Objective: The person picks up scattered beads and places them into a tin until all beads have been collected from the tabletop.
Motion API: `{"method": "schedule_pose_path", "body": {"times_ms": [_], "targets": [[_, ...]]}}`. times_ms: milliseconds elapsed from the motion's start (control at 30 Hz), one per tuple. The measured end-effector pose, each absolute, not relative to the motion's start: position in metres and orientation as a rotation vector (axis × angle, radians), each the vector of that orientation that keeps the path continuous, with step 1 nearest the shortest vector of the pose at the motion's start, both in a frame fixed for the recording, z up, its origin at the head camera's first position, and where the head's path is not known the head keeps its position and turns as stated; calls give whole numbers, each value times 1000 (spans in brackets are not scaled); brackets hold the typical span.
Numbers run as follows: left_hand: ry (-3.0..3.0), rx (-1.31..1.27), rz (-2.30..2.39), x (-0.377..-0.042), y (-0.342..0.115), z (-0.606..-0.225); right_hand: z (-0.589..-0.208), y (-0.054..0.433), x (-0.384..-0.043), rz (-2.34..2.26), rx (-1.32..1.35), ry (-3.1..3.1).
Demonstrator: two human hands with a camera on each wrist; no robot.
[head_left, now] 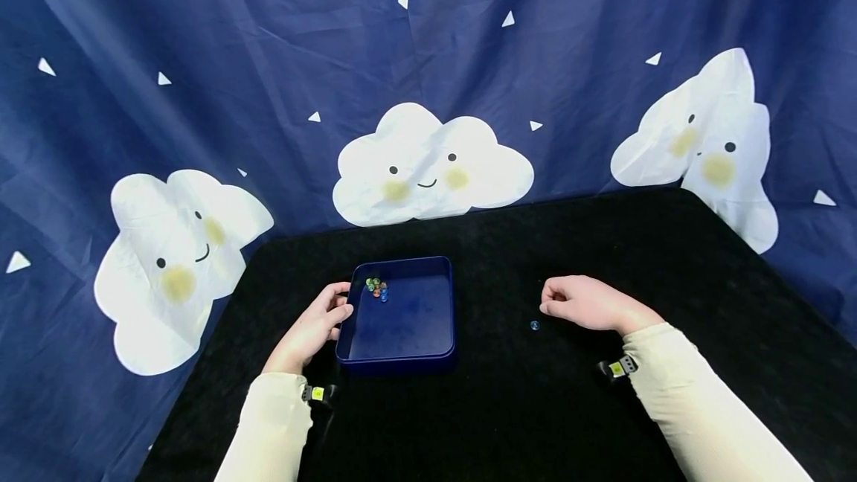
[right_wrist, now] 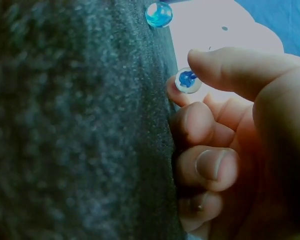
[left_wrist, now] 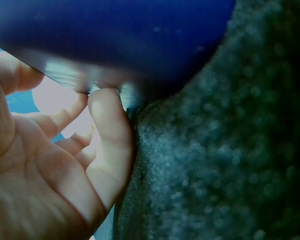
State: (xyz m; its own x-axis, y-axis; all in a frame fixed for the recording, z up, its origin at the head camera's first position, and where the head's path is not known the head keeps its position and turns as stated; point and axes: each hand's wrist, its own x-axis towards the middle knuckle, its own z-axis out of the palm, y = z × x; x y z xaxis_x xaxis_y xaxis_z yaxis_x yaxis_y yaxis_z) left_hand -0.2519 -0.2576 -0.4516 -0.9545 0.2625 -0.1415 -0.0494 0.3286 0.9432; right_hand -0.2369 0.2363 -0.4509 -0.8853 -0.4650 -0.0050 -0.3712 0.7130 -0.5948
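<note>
My left hand (head_left: 315, 324) holds the left side of a dark blue square box (head_left: 402, 355), fingertips against its outer wall and the thumb at the rim. In the left wrist view, bent fingers (left_wrist: 110, 135) touch the box wall (left_wrist: 140, 45). Several coloured glass marbles (head_left: 376, 292) lie in the box's upper left corner. On the right, my right hand (head_left: 589, 303) pinches a clear marble with a blue core (right_wrist: 186, 80) between thumb and index finger, the other fingers curled. Just beyond it, a blue marble (head_left: 534, 326) rests on the black cloth.
A black cloth (head_left: 535, 422) covers the table. Behind it hangs a dark blue curtain (head_left: 281, 36) with smiling white clouds (head_left: 428, 162) and small white triangles. A small camera is strapped to each wrist.
</note>
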Motion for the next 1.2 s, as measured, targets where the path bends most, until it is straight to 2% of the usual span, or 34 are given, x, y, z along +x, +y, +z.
{"method": "schedule_pose_path", "body": {"times_ms": [267, 567, 1033, 1200], "targets": [[2327, 208, 1669, -254, -258, -450, -444, 221, -236, -990, -783, 2786], [2322, 211, 1676, -254, -257, -449, -414, 181, -225, -1130, -967, 2721], [2298, 173, 1685, -252, -258, -458, -412, 116, -232, -933, -1233, 2713], [2323, 173, 1643, -255, -258, -453, -407, 94, -233, -883, -1251, 2727]]}}
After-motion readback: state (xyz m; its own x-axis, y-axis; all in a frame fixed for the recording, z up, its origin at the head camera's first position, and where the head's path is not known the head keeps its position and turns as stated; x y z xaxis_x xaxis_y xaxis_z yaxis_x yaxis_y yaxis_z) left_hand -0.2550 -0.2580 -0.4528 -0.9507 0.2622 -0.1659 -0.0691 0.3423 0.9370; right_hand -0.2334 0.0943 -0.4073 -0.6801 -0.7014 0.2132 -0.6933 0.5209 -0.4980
